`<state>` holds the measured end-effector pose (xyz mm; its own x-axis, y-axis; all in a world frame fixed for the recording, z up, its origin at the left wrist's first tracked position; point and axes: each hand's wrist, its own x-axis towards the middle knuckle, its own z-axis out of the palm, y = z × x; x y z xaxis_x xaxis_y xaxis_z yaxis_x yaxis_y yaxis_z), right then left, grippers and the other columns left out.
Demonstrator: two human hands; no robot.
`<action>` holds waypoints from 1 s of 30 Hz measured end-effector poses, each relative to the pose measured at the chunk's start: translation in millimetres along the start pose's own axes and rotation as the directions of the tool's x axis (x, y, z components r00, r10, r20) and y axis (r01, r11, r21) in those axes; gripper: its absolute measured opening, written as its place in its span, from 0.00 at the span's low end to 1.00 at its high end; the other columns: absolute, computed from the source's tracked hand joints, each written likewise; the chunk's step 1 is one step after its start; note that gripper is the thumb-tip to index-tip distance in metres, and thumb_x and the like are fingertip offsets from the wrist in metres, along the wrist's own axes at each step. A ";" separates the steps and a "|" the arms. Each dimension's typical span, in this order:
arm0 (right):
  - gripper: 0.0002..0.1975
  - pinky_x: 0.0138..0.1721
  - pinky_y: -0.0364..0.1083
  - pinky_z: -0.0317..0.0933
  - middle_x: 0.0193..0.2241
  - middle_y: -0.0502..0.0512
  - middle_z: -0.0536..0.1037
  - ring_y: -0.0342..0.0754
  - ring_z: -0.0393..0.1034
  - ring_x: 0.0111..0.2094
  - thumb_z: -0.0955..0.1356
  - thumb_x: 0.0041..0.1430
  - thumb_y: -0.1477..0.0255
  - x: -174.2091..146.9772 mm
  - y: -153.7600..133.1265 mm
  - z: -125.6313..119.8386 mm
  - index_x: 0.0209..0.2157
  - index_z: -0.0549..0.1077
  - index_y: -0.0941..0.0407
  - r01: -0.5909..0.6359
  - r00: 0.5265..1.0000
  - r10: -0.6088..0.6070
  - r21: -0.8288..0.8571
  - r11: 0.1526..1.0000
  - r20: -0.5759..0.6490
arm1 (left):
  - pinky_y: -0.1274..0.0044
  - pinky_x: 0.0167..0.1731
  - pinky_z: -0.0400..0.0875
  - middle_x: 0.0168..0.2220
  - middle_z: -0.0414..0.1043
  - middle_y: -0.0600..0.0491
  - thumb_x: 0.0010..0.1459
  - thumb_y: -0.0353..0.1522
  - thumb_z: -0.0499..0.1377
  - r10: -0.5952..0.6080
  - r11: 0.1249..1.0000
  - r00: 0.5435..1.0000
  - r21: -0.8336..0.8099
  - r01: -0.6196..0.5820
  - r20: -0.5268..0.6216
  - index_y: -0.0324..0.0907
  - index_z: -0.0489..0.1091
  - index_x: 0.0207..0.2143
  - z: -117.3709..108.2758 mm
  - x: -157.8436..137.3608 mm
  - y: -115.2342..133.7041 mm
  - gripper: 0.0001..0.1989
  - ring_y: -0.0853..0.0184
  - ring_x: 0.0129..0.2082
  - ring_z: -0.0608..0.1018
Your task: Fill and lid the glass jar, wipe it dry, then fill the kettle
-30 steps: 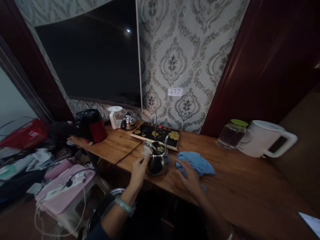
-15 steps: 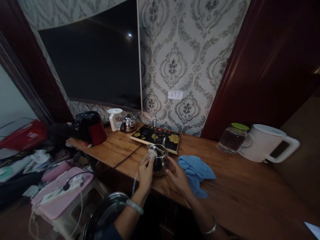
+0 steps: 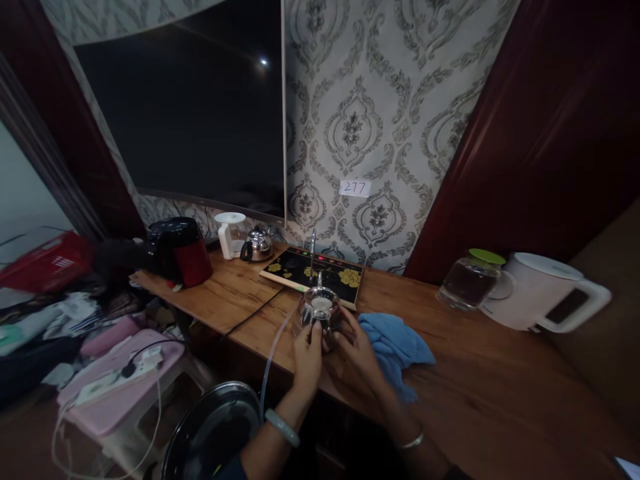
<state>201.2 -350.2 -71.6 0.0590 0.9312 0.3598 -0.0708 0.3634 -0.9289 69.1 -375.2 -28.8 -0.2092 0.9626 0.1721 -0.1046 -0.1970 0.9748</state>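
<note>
A shiny metal kettle (image 3: 306,315) with a short spout pointing away from me is between my hands at the table's front edge. A whitish round piece (image 3: 321,304) shows inside its open top. My left hand (image 3: 307,357) is closed at the near side of the kettle, thumb and fingers pinched together below the rim. My right hand (image 3: 357,343) curves round the kettle's right side. A clear tube (image 3: 269,360) runs from the kettle's left side down to a dark metal-rimmed pot (image 3: 213,427) below the table; its upper end is hard to make out.
Behind the kettle lies a black tea stove (image 3: 287,267) with a thin metal faucet (image 3: 313,253). A blue cloth (image 3: 395,343) is to the right, a glass jug (image 3: 466,283) and white electric kettle (image 3: 533,293) farther right. A second metal kettle (image 3: 259,245) stands back left.
My left hand has moved right and down from the opening's left edge to the kettle's near side. The kettle has turned, its spout now pointing straight away. The whitish piece now shows inside the opening.
</note>
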 end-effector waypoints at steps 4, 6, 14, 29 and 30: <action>0.33 0.61 0.60 0.65 0.60 0.60 0.75 0.60 0.71 0.59 0.74 0.56 0.57 -1.4 -10.8 -2.1 0.61 0.70 0.50 -0.062 0.998 0.062 0.051 0.997 0.005 | 0.74 0.31 0.71 0.25 0.75 0.51 0.57 0.54 0.59 0.052 0.998 0.995 0.017 -0.054 0.090 0.40 0.75 0.26 8.0 -7.1 -4.3 0.25 0.64 0.28 0.76; 0.30 0.61 0.59 0.65 0.60 0.60 0.75 0.59 0.70 0.60 0.72 0.58 0.57 -6.8 -15.2 -2.4 0.60 0.71 0.50 -0.042 0.998 0.043 0.035 0.999 -0.046 | 0.71 0.36 0.74 0.31 0.79 0.47 0.58 0.51 0.58 0.064 0.997 0.982 0.021 -0.069 0.179 0.40 0.78 0.32 8.9 -9.6 -6.2 0.23 0.60 0.33 0.79; 0.18 0.49 0.57 0.70 0.44 0.59 0.80 0.57 0.75 0.45 0.72 0.54 0.60 -35.0 -10.3 11.2 0.45 0.74 0.53 0.005 0.964 -0.119 -0.431 0.902 -0.237 | 0.67 0.46 0.75 0.42 0.81 0.45 0.58 0.39 0.60 0.150 0.975 0.968 0.135 -0.179 0.200 0.42 0.79 0.41 -24.5 -15.5 -11.1 0.14 0.57 0.44 0.81; 0.14 0.43 0.52 0.70 0.40 0.58 0.83 0.56 0.76 0.42 0.66 0.60 0.67 -14.2 -14.3 0.6 0.45 0.78 0.55 0.044 0.982 -0.126 -0.471 0.881 -0.143 | 0.64 0.51 0.75 0.50 0.78 0.44 0.57 0.39 0.61 0.227 0.944 0.963 0.210 -0.254 0.146 0.43 0.77 0.50 -66.9 35.5 -29.3 0.19 0.57 0.50 0.79; 0.13 0.43 0.52 0.70 0.40 0.57 0.83 0.56 0.76 0.41 0.66 0.60 0.66 -12.7 -15.2 0.5 0.44 0.78 0.54 0.037 0.983 -0.113 -0.452 0.891 -0.142 | 0.64 0.52 0.75 0.52 0.77 0.44 0.57 0.39 0.61 0.228 0.946 0.962 0.199 -0.255 0.147 0.43 0.76 0.51 -66.6 35.9 -34.1 0.20 0.57 0.52 0.79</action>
<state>201.0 -367.5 -62.1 0.2074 0.8705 0.4464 0.3888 0.3454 -0.8541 0.5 -346.3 -65.3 -0.0819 0.9088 0.4090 0.1477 -0.3948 0.9068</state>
